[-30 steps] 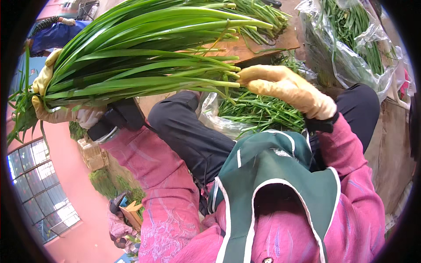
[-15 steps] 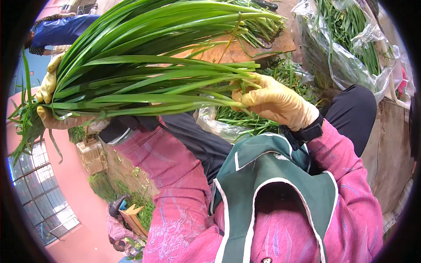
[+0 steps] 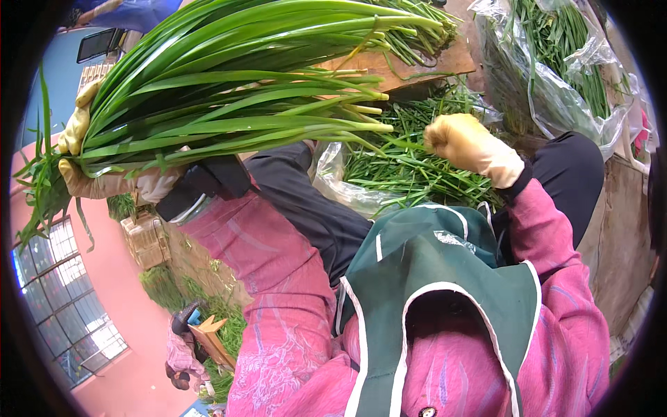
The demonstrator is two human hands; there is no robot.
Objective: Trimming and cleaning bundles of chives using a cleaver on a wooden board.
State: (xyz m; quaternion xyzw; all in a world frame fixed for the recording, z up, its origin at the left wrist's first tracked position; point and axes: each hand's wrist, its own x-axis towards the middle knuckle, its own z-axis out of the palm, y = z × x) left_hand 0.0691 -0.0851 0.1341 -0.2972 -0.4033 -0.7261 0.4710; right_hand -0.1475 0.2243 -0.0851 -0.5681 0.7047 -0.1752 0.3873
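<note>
Green garlic chives (image 3: 229,90), left of a clear plastic bag (image 3: 330,165), depend on 1 grip, clamped in the left hand (image 3: 78,131), as the right hand (image 3: 467,144), just drawn off their stems, curls, contents unseen, above the bag.

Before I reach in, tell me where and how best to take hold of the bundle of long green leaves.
Grip the bundle near its pale stem ends, probably best with the right hand coming from the right: the stems project that way, while the left hand wraps the leafy end. The stem ends fan apart, so gathering them first would likely help.
</note>
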